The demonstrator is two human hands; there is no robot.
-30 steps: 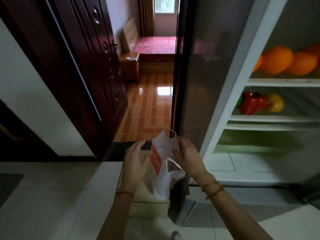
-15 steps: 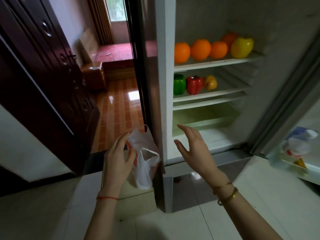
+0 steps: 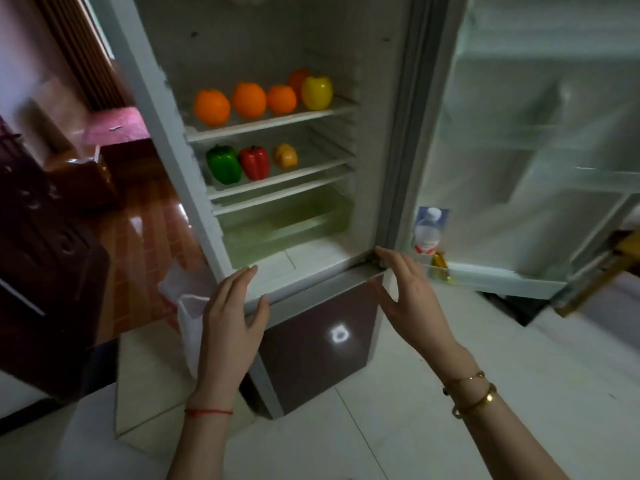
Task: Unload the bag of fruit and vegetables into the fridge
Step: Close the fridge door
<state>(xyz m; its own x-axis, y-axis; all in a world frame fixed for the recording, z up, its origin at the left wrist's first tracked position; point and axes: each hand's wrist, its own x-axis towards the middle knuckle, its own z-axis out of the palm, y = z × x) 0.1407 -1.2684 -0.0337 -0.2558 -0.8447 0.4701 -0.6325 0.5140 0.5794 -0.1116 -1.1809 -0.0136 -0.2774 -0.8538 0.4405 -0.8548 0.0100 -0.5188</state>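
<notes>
Low in the frame, the left hand and right hand hang with fingers spread, holding nothing. The white plastic bag stands at lower left, just behind the left hand, beside the open fridge. Further in, at centre, a green pepper, red pepper and a small yellow-orange one share one shelf. Above them sit oranges and a yellow pepper. At right, the door's lowest rack holds a water bottle.

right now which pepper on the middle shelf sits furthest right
The small yellow-orange bell pepper. It is the rightmost of the three and the smallest; the red bell pepper stands in the middle and the glossy green bell pepper on the left.
</notes>
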